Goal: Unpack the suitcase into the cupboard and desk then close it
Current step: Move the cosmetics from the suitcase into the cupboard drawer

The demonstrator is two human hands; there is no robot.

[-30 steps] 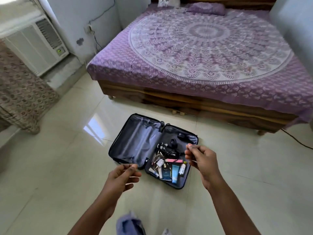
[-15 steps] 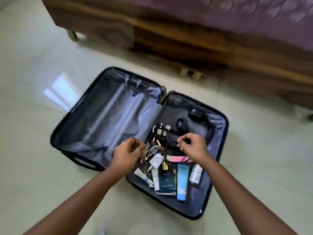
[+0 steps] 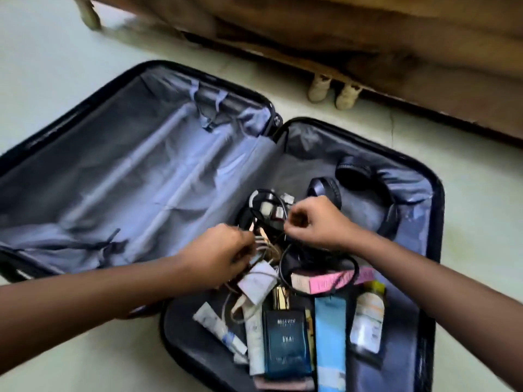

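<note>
Head view: the suitcase lies open flat on the pale tiled floor, its two halves side by side. The left half shows only crumpled grey lining and loose straps. The right half holds the things. At its near edge lie a dark blue perfume box, a light blue tube just right of it, a small white bottle with a yellow cap further right, and two white tubes to the left. A pink box lies crosswise above them, with a white charger block at its left end. In the middle of that half sits a tangle of black cables and plugs. Black headphones rest toward its far right corner.

Both hands are over the tangle. The left hand has its fingers curled down among pale cords; its grip seems to close on them, though blur hides the fingertips. The right hand is clenched, pinching a thin black cable between thumb and forefinger.

Beyond the suitcase's far edge stands a wooden bed frame, with two pale block feet showing under it.
</note>
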